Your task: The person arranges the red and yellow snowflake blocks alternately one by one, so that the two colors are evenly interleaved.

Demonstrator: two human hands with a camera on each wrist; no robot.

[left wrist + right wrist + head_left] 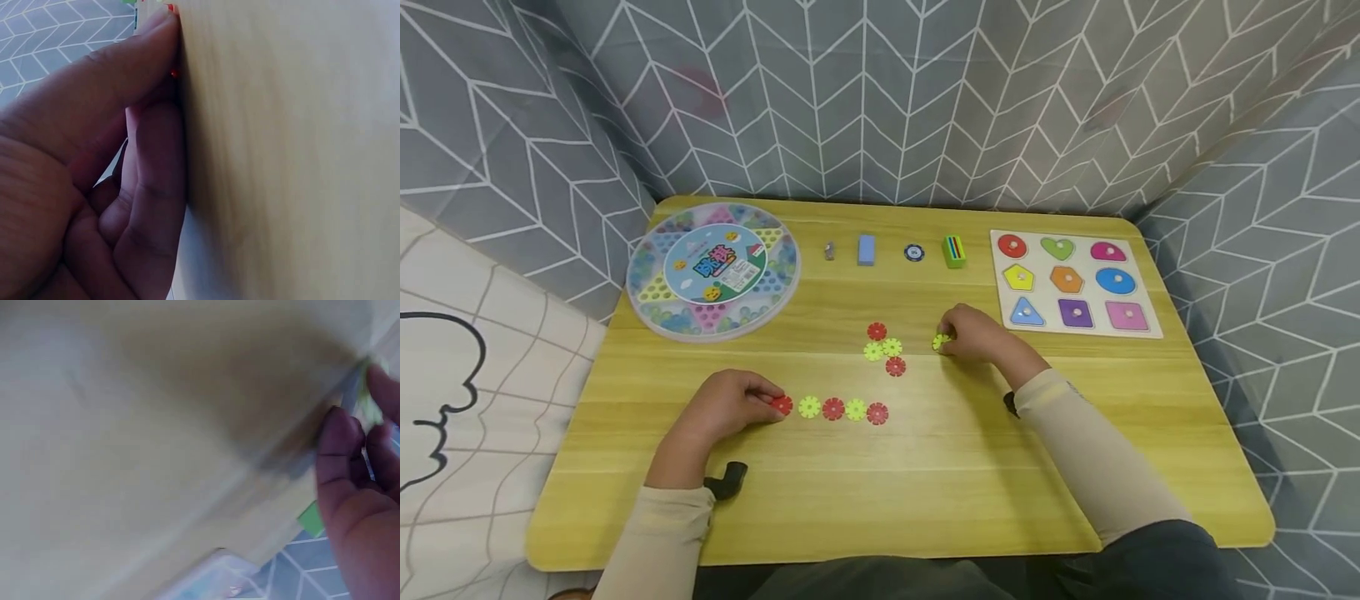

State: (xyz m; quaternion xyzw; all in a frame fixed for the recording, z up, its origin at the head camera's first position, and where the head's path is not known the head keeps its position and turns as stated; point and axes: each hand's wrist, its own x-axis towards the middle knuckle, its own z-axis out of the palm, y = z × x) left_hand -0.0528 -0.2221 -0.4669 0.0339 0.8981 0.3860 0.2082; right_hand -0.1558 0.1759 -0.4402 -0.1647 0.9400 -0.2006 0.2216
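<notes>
Two hands at work: left hand (722, 408) at the west end of a row of discs, right hand (973, 333) on a lone disc further back on the desk (925, 475).
Left fingers: pressed together, tips pinching the red disc (782, 405) flat against the desk; in the left wrist view only a sliver of red (174, 73) shows under the fingertips (159, 25).
Row: red disc, then yellow, red, yellow, red (877, 413), touching or nearly so, running left to right along the desk's near half; long axis across the person's body.
Right fingers: curled, tips pinching the yellow-green disc (940, 342); the right wrist view is blurred and shows only a pale green smear (370, 406) between the fingertips (337, 434).
Key relation: the yellow-green disc lies up and to the right of the row's open right end, well apart from it; the right hand is the nearer hand to that end.
Cluster: four loose discs (885, 348) lie between the row and the right hand, just left of the right hand.
Left arm pose: forearm in from the near left, wrist low, palm down.
Right arm pose: forearm angled in from the near right, wrist resting on or close to the desk.
Elsewhere: round game box (713, 268) back left, shape puzzle (1073, 283) back right, small items along the back edge.
</notes>
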